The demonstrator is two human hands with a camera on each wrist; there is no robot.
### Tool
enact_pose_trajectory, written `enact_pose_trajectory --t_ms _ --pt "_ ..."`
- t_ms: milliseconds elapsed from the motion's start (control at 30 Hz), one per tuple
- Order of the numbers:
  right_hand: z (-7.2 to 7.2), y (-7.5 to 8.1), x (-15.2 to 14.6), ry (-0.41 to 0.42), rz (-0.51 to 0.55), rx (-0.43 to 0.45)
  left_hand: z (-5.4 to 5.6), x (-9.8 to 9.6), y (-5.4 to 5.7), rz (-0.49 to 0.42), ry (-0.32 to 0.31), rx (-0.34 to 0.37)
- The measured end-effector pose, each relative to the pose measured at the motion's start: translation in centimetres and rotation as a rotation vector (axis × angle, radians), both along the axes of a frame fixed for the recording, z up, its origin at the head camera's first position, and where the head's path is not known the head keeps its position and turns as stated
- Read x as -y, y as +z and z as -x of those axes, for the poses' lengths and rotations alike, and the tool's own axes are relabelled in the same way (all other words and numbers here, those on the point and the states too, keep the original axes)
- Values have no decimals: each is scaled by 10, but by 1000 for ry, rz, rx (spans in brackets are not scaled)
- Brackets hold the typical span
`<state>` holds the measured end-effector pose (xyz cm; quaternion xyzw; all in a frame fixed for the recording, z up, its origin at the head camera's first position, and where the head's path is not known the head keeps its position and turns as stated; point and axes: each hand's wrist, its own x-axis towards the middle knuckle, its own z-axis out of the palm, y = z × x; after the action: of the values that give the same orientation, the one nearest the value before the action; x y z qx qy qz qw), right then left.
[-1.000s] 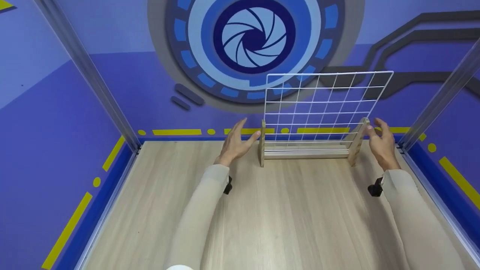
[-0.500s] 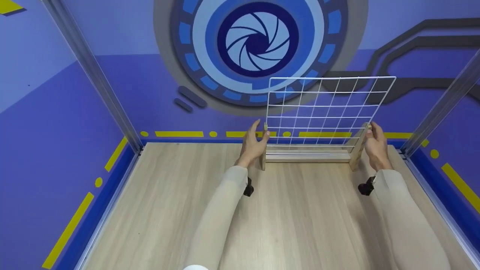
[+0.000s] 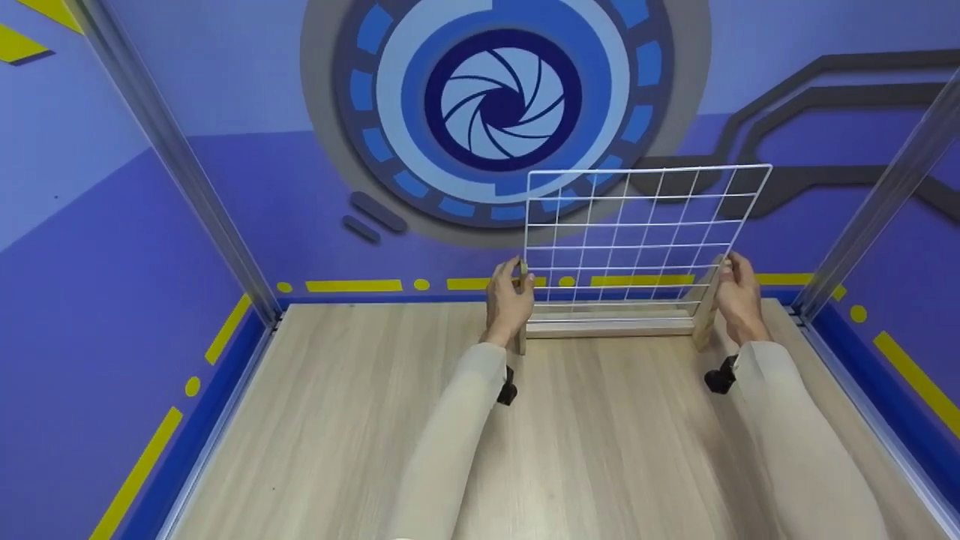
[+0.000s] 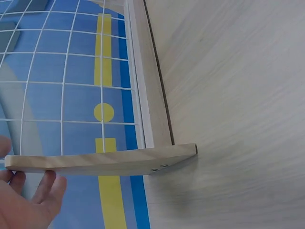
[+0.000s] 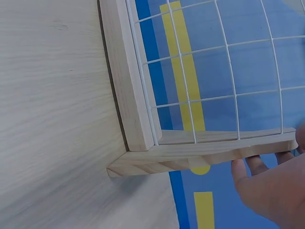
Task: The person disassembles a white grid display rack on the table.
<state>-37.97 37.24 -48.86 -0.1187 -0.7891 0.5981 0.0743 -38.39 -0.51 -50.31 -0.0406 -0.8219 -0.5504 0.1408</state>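
Two pale sleeves come in from the bottom of the head view, the left sleeve (image 3: 450, 435) just below the middle and the right sleeve (image 3: 806, 435) at lower right. Under them spreads a light wood-grain tabletop (image 3: 360, 420). A small black device (image 3: 507, 386) shows at the left cuff, and a second black device (image 3: 721, 376) at the right cuff.

Beyond the cuffs, right of centre, both hands are at the ends of a wooden stand. The left hand (image 3: 510, 304) is partly closed around the upper part of the left end board (image 4: 102, 162); in the left wrist view, thumb and fingers lie on opposite faces of it at lower left. Two small round marks (image 4: 158, 168) show near that board's other end. The right hand (image 3: 739, 296) is likewise partly closed, gripping the upper part of the right end board (image 5: 200, 155), with fingertips against its outer face at lower right of the right wrist view.

A wooden bar (image 3: 607, 328) joins the two boards low down, close to the tabletop. From it rises a white wire grid (image 3: 627, 245), its top edge right of centre in the head view.

Farthest back, a blue wall (image 3: 247, 195) carries yellow dashes (image 3: 354, 286) along its foot and a round shutter design (image 3: 502, 109) at top centre.
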Motion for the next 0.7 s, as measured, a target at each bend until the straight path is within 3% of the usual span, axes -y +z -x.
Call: enact_pose_trajectory --t_ms 200,400,700 --pt "2 4 0 -28 -16 9 5 1 -4 -5 45 -45" --pt "4 0 -2 -39 -37 17 8 5 -8 -2 25 -39" --pt "-7 -4 -9 -12 -116 -26 11 5 -7 61 32 -31"
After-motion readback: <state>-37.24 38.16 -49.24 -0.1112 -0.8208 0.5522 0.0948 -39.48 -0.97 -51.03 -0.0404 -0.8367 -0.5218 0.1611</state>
